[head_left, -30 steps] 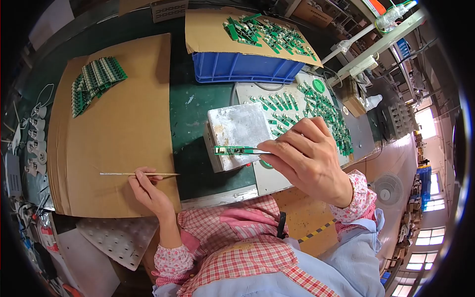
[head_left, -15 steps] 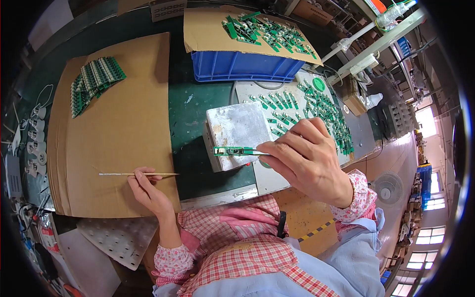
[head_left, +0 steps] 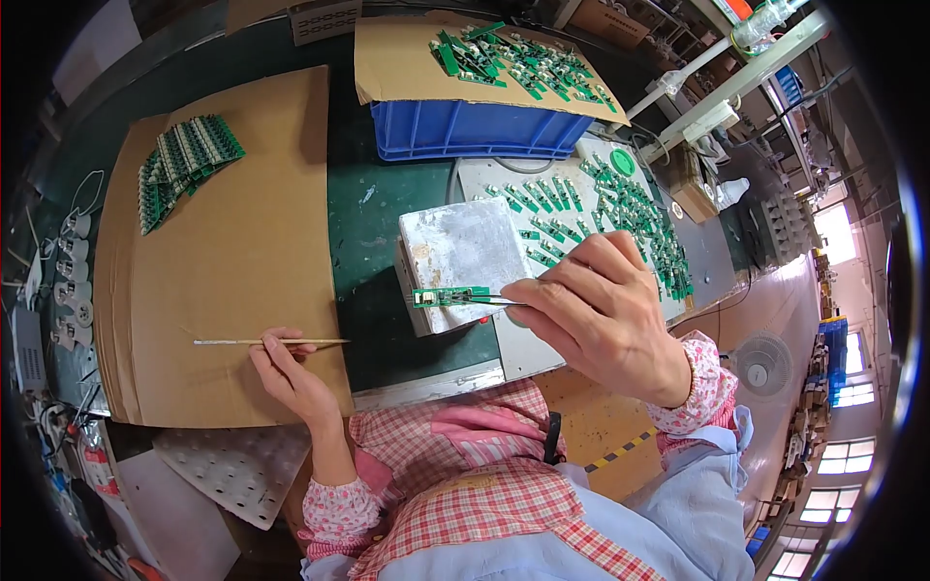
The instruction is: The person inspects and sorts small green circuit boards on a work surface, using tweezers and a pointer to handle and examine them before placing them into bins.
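Note:
My right hand (head_left: 605, 315) is closed on a pair of tweezers (head_left: 506, 300), whose tips grip one end of a small green circuit board (head_left: 451, 295). The board overlaps the near part of a metal-topped block (head_left: 463, 242), with its far end pointing left past the block's edge. Over the cardboard sheet, my left hand (head_left: 293, 373) pinches a thin wooden stick (head_left: 232, 342) with a pale tip to the left and a dark pointed end to the right.
A stack of board panels (head_left: 194, 155) lies on the cardboard sheet (head_left: 223, 261). Behind the block, a blue crate (head_left: 475, 134) carries cardboard with heaped circuit boards (head_left: 528, 63). More boards (head_left: 644, 223) cover the white panel at the right. A fan (head_left: 760, 366) stands on the floor.
The view has shifted very slightly. Both hands keep their grips, and the circuit board stays over the block almost unmoved.

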Motion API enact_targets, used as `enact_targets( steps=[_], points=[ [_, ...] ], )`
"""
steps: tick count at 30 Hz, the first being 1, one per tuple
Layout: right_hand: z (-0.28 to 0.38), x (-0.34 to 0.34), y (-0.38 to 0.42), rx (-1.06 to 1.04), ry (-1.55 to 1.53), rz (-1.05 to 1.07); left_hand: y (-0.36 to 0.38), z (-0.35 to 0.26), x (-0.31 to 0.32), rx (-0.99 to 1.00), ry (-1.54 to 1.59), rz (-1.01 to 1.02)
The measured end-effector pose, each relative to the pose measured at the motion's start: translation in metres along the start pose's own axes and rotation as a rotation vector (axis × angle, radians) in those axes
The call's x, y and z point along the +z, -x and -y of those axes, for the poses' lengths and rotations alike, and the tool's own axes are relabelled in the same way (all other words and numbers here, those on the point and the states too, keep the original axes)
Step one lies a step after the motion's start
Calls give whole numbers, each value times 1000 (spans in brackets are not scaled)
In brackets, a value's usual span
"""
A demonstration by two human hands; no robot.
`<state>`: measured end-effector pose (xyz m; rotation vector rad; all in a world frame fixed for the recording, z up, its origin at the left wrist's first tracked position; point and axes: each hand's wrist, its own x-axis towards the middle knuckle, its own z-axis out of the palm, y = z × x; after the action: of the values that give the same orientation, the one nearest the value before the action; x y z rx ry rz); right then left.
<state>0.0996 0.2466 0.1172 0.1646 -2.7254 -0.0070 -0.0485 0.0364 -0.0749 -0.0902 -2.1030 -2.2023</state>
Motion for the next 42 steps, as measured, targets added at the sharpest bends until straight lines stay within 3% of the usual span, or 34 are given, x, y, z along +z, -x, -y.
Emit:
enact_targets(
  steps=[29, 42],
  points=[
    [1, -1, 0, 16, -5, 57, 0, 4, -2, 4, 1, 5],
    [4, -7, 10, 90, -34, -57, -1, 3, 0, 25, -2, -6]
  ],
)
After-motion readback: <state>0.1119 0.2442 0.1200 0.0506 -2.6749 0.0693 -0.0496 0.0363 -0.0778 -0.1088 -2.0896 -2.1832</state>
